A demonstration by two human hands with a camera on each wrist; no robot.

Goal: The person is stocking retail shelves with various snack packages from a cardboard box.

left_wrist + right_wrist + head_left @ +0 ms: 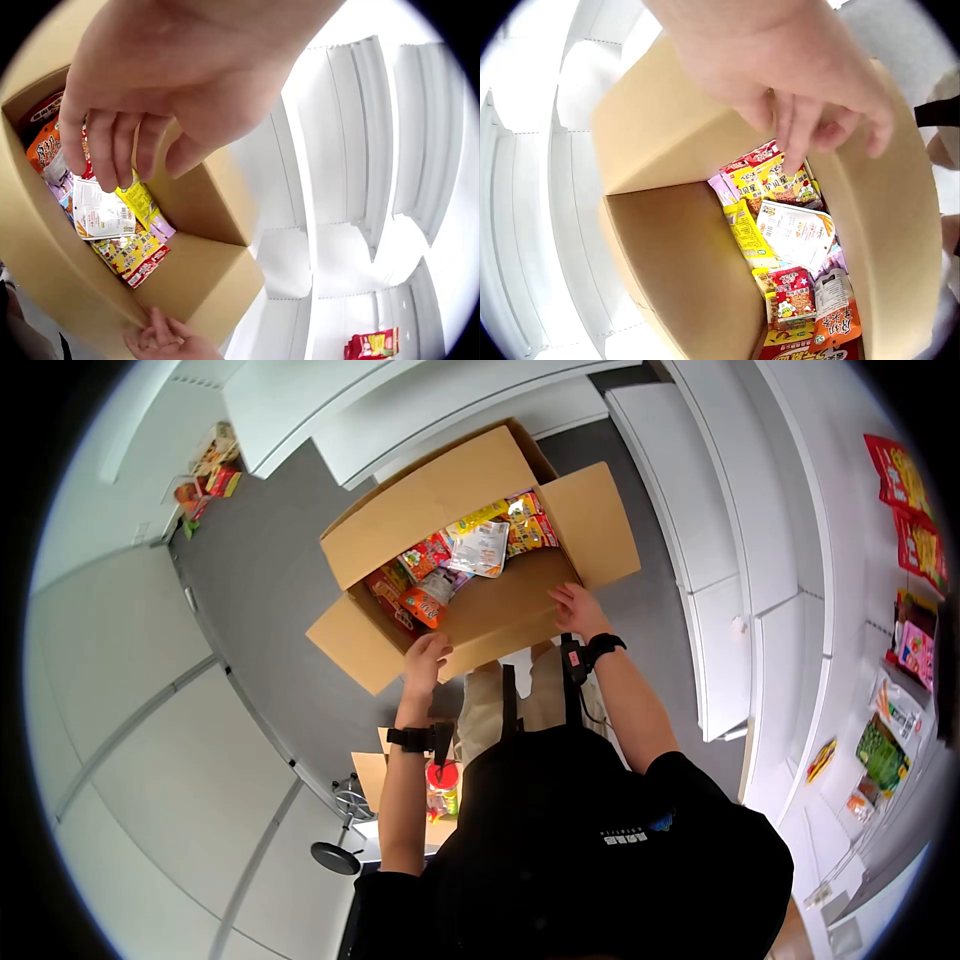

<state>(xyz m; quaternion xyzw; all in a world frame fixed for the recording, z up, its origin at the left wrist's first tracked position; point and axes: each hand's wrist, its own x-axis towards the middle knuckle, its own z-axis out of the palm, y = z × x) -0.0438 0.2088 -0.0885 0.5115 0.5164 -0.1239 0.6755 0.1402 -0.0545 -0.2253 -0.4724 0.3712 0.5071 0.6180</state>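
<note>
An open cardboard box (520, 595) stands in front of the person, its flaps spread outward and grey floor (265, 600) around it. Inside, snack packets lie in a loose heap toward the far and left sides: a white packet (480, 548) on top, a yellow packet (484, 517) beside it, red-and-yellow packets (530, 532) to the right and an orange packet (424, 606) near the left end. Brown cardboard shows at the near right of the interior.

The hands are well apart, one toward each end of the box's near side. The left forearm reaches almost straight forward; the left hand (427, 660) hangs at the near left, fingers loosely bent and slightly spread, thumb free. The right forearm slants inward, and the right hand (580, 612) is at the near right, its fingers relaxed and partly bent over the rim. Neither grips a packet; whether fingertips touch the cardboard cannot be told.

Each wrist wears a black strap. Behind the left forearm is a smaller carton (370, 778) with a red-lidded jar (442, 776). White shelves (672, 480) line the far and right sides, and more packets (214, 472) lie at the upper left.
</note>
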